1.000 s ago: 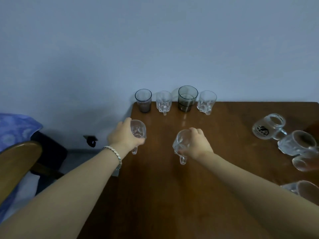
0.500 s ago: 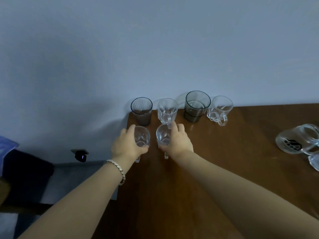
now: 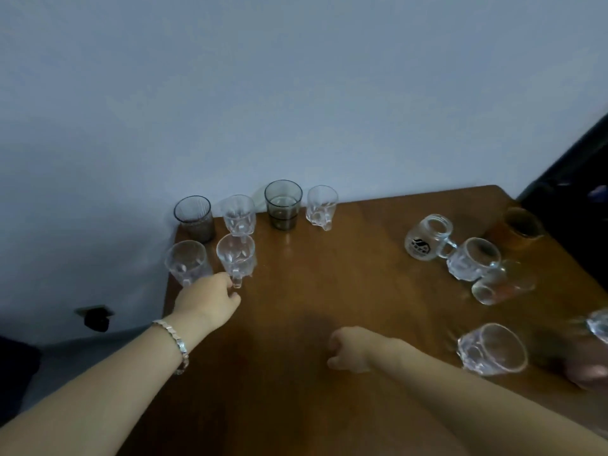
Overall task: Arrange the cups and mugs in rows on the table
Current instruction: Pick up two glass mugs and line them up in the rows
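Note:
Along the wall stand a ribbed grey tumbler (image 3: 194, 218), a clear mug (image 3: 239, 214), a dark green tumbler (image 3: 283, 205) and another clear mug (image 3: 321, 206). In front of them two clear mugs (image 3: 187, 263) (image 3: 236, 258) stand upright on the brown table (image 3: 329, 291). My left hand (image 3: 207, 302), with a bracelet, has its fingers curled right at the handle of the right-hand one; whether it grips the handle is unclear. My right hand (image 3: 352, 350) hovers over the table's middle, loosely closed and holding nothing.
At the right lie or stand several loose glasses: a printed jar mug (image 3: 424, 238), a faceted mug (image 3: 473, 263), a tipped glass (image 3: 500, 286), a clear mug (image 3: 493, 348), an amber cup (image 3: 523, 228). The table's left edge runs just beside the left mugs.
Both hands set their clear mugs down in a second row and came off them. My right hand pulled back towards the middle; my left slid to the right mug's handle.

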